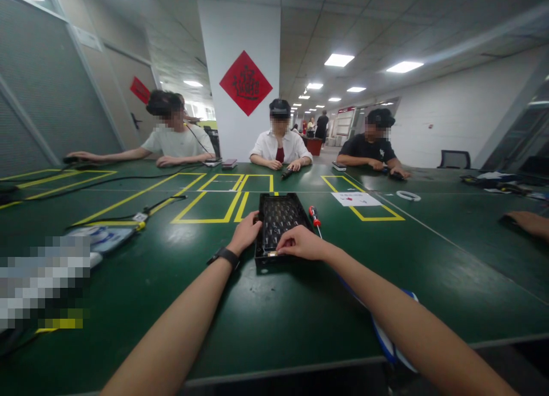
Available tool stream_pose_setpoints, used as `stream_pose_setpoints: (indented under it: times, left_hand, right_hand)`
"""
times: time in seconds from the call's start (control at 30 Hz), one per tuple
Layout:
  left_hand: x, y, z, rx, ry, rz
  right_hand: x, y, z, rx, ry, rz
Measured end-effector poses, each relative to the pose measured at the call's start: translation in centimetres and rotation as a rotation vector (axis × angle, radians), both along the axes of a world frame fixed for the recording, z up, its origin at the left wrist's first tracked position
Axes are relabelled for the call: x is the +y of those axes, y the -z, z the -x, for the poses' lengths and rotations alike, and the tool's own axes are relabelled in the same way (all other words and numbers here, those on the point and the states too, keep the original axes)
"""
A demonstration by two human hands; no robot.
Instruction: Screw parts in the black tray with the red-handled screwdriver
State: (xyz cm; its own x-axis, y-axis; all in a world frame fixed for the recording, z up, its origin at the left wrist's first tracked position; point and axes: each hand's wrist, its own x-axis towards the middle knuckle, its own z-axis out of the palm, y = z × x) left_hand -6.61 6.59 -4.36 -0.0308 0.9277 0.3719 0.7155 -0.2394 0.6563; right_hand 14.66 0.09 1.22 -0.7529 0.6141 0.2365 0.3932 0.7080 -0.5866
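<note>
In the head view a black rectangular case [258,253] lies on the green table in front of me, its inside filled with rows of small shiny fittings. My left hand [247,233] grips the case's left wall, the fingertips partly hidden behind it. Over the near right corner, my right hand [300,243] pinches a small pale piece [273,253] low inside the case, at its near end. Exactly what the piece is I cannot make out. A red-handled screwdriver [315,216] rests just right of the case, its shaft running toward my right wrist.
Yellow tape outlines [201,220] mark the green table [206,339]. At left lie a plastic-wrapped packet [100,238] and black cables. A printed sheet [355,199] and white ring [407,195] lie right. Several people sit across; another person's hand [525,221] reaches in at right.
</note>
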Motion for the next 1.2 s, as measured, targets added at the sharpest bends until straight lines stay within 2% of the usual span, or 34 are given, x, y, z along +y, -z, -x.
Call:
stream_pose_setpoints:
  times: [0.3,0.83,1.2]
  left_hand:
    - [-0.28,-0.27,-0.06,-0.005,-0.004,0.024]
    - [0.28,0.25,0.16,-0.03,0.008,0.024]
    - [0.14,0.03,0.05,-0.032,0.018,0.016]
  right_hand:
    - [0.29,0.28,-0.2,0.134,0.052,0.191]
    - [0.31,0.33,-0.09,0.125,0.036,0.206]
    - [0.09,0.09,-0.14,0.071,0.007,0.136]
